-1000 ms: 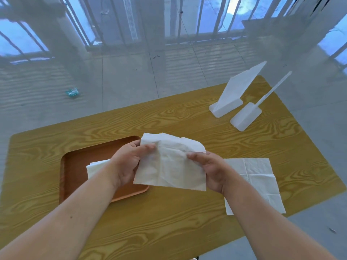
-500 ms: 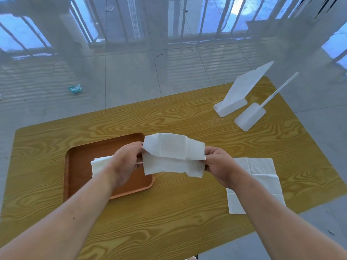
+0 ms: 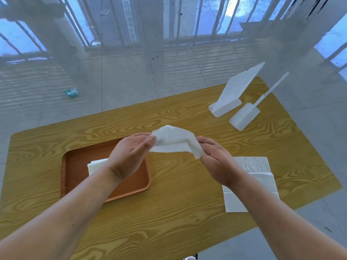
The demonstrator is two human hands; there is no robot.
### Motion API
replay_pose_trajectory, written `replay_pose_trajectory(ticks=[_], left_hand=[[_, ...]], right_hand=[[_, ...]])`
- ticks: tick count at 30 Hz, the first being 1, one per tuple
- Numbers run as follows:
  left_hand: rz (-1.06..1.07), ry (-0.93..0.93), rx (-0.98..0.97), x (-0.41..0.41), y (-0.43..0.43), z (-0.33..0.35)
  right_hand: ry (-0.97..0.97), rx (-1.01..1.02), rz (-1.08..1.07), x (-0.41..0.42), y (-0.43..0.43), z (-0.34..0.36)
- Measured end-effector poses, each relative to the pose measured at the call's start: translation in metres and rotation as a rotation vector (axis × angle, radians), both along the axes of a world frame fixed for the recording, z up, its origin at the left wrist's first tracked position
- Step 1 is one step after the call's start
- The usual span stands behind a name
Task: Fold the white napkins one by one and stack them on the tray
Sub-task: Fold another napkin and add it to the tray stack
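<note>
Napkin (image 3: pixel 173 140) hangs folded between left hand (image 3: pixel 129 156) and right hand (image 3: pixel 218 162), fingers pinching each end above the table (image 3: pixel 169 212).

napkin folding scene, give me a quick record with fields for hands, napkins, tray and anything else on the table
left hand: pinches the left end of the held napkin
right hand: pinches its right end
held napkin: partly folded, in the air above the table
tray: brown, folded napkins on it
flat napkins: open, right of the tray
other: two white stands at far right
</note>
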State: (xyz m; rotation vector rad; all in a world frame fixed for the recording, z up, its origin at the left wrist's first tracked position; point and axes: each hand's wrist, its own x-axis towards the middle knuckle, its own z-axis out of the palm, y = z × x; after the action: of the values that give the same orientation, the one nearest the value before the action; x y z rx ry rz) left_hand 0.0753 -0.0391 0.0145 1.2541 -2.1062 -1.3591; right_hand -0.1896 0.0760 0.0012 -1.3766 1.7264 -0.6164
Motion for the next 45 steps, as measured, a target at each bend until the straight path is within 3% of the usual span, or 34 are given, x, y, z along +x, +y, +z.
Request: replay_pose_trajectory(ticks=[3,8,11,15,19,23,28,31,35,39,45], left_hand=[[-0.069,-0.082,-0.093,-0.003,-0.001,0.001],[0.048,0.037,0.084,-0.001,-0.004,0.0],[0.107,0.013,0.117,-0.003,-0.004,-0.003],[0.211,0.041,0.141,-0.006,-0.005,-0.004],[0.228,0.136,0.277,-0.009,-0.006,0.008],[0.169,0.122,0.342,-0.01,-0.008,0.017],[0.049,0.083,0.353,-0.012,-0.005,0.029],[-0.032,0.094,0.38,-0.016,-0.004,0.036],[0.042,0.126,0.374,-0.02,-0.004,0.036],[0.307,-0.063,0.096,-0.009,-0.009,0.012],[0.303,-0.102,0.423,0.008,0.004,-0.01]], right_hand=[[0.148,-0.057,0.076,0.0,0.001,0.001],[0.128,-0.055,0.037,-0.005,0.003,0.003],[0.055,-0.058,-0.067,-0.006,0.007,0.003],[-0.213,0.0,-0.244,-0.006,0.008,0.001],[-0.706,0.27,-0.331,-0.005,0.006,0.003],[-0.63,0.42,-0.203,0.003,0.004,-0.004],[-0.467,0.372,-0.117,0.012,0.0,-0.009],[-0.463,0.372,-0.036,0.024,-0.003,-0.006],[-0.484,0.344,-0.029,0.039,-0.005,-0.007],[-0.746,0.335,-0.183,0.041,-0.005,-0.008],[-1.083,0.338,-0.422,0.044,-0.004,-0.011]])
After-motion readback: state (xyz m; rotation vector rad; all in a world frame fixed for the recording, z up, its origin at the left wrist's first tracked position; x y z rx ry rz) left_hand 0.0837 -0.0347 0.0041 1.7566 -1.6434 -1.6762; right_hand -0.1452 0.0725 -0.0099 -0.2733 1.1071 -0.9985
